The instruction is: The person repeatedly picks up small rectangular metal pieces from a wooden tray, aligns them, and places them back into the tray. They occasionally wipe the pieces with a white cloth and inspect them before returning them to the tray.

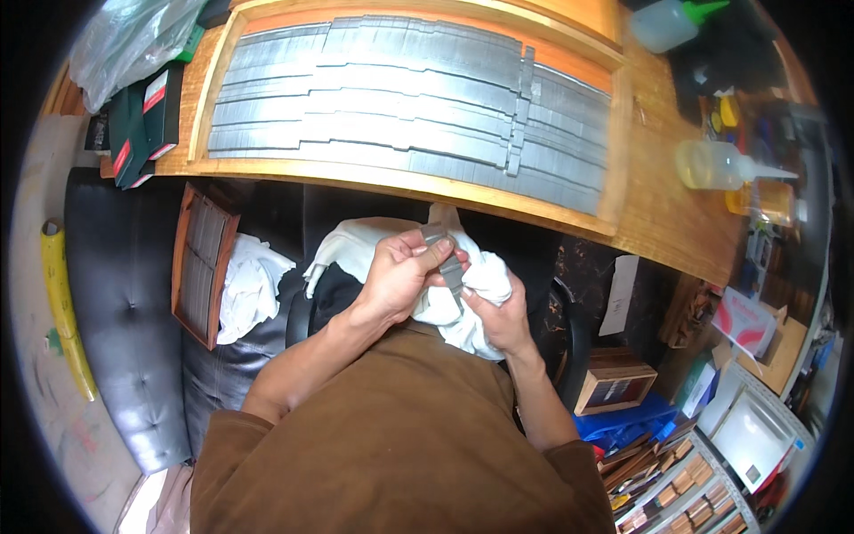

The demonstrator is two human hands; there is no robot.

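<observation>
In front of my chest, my left hand [394, 274] grips a thin grey metal piece [451, 270] between thumb and fingers. My right hand [503, 319] is closed around a bunched white cloth [487, 276], which lies against the metal piece. More white fabric [356, 245] spreads over my lap, behind my left hand. Just beyond both hands, a shallow wooden tray [400, 184] on the bench holds rows of flat grey metal pieces [400, 89], packed tightly together. Part of the held piece is hidden by my fingers and the cloth.
A smaller wooden tray [178, 267] of metal pieces stands tilted on the black seat [124, 311], beside a white cloth [252, 289]. Dark boxes [147, 116] sit at the bench's left end. Squeeze bottles [707, 165] lie to the right, above shelves with wooden pieces [694, 481].
</observation>
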